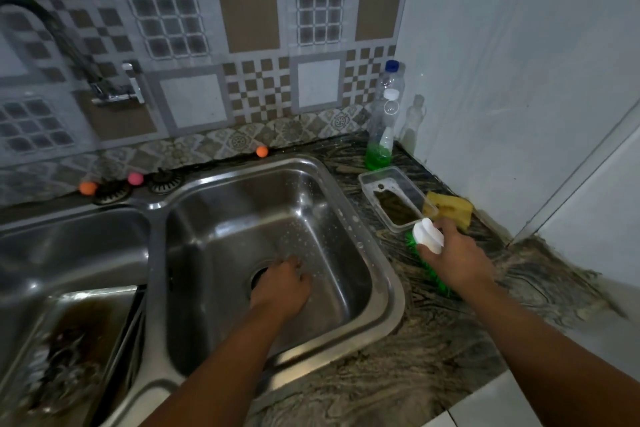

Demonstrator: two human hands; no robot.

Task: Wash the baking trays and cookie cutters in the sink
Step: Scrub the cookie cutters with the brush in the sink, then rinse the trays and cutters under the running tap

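Left hand: the left hand (282,282) is down inside the right sink basin (349,208), fingers loosely curled over the drain (258,279) at the basin floor; whether it holds anything cannot be told.
Right hand: the right hand (453,258) reaches over the counter (433,340) to the right of the basin, thumb and fingers pinching the white handle of a green-bristled scrub brush (428,236) whose bristles lie on the counter.
Arms: both forearms come up from the bottom edge, the left crossing the basin's front rim, the right crossing the counter's front right part.
Baking tray: a dirty baking tray (69,350) with dark residue sits tilted in the left basin (69,253), by the divider between basins.
Right-side edges: a clear plastic container (398,198) lies just beyond the brush, a yellow sponge (450,210) touching its right corner; a soap bottle (382,125) with green liquid stands in the back corner against the wall.
Back edge: the faucet (114,87) is mounted on the tiled wall; small orange and pink balls (135,178) rest along the back ledge.
Open room: the right basin's floor around the left hand is bare wet steel.
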